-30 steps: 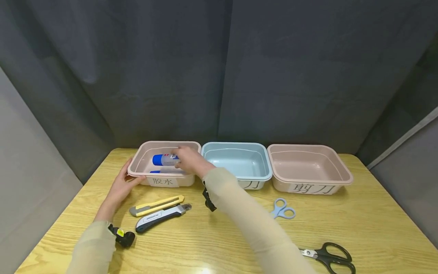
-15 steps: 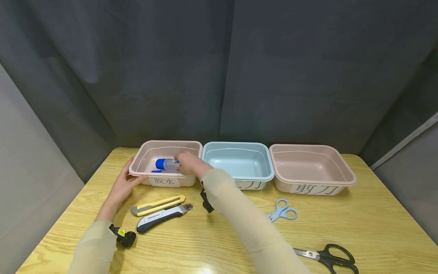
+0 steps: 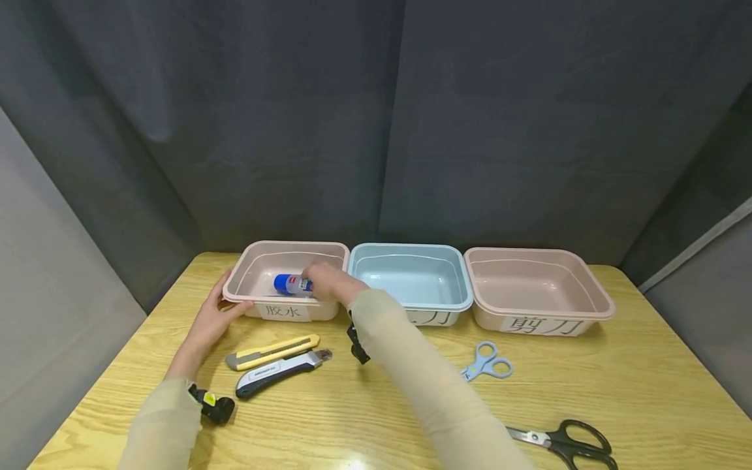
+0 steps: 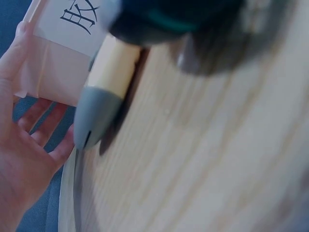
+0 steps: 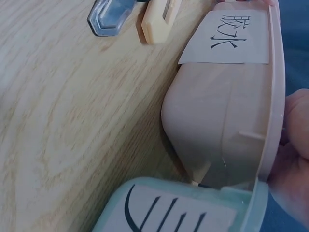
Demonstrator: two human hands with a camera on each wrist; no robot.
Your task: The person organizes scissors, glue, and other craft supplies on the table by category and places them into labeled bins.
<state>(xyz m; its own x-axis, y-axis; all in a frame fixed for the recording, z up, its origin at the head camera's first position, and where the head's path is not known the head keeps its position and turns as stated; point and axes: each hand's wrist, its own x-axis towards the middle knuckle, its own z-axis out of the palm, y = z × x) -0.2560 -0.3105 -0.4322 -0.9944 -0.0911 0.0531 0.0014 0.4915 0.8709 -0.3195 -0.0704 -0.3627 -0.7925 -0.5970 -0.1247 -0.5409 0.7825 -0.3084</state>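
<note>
My right hand (image 3: 331, 282) reaches into the left pink bin (image 3: 324, 312) and holds a clear glue bottle (image 3: 288, 283) with a blue cap, which lies sideways with the cap to the left. A second blue-capped bottle is almost wholly hidden behind the bin's front rim. At the bin's front left corner, my left hand (image 3: 207, 324) grips it, thumb along the front and fingers round the side. In the left wrist view, the thumb lies beside the bin's paper label (image 4: 72, 21). The right wrist view shows only part of the right hand (image 5: 294, 154), beyond the rim.
A yellow box cutter (image 3: 273, 352) and a silver-and-black one (image 3: 279, 374) lie before the left bin. To its right stand a light blue bin (image 3: 405, 287) and another pink bin (image 3: 519, 287). Light blue scissors (image 3: 486, 362) and black-handled scissors (image 3: 578, 444) lie on the right.
The right hand has lowered the glue bottle into the pink bin, slightly right and toward the front. The second bottle has dropped nearly out of sight. My left hand stays at the corner.
</note>
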